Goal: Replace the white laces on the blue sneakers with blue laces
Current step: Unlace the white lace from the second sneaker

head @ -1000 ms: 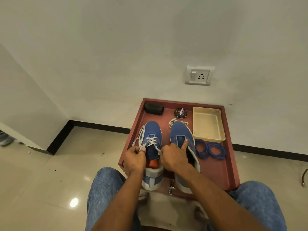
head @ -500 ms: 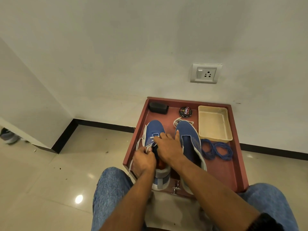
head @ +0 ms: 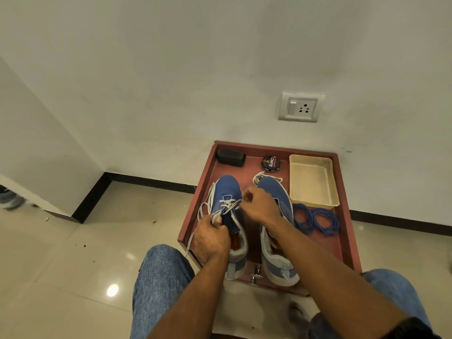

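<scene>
Two blue sneakers stand side by side in a red-brown tray [head: 347,243]. The left sneaker [head: 226,189] carries a white lace [head: 228,204] through its lower eyelets, with loose ends trailing off its left side. My left hand [head: 211,238] grips the sneaker's collar and a lace end. My right hand [head: 259,204] pinches the lace above the tongue. The right sneaker [head: 275,192] shows no lace; a pulled-out white lace [head: 260,177] lies coiled beyond its toe. Two coils of blue lace [head: 315,220] lie to its right.
At the tray's back stand a black brush [head: 231,157], a round polish tin [head: 270,163] and a cream plastic basket [head: 313,179]. The tray sits against a white wall with a socket [head: 299,107]. My knees in jeans flank the tray's near edge. Tiled floor spreads left.
My right hand has lifted off the left sneaker's tongue and moved up and right, drawing the white lace out with it. My left hand stays at the collar.
</scene>
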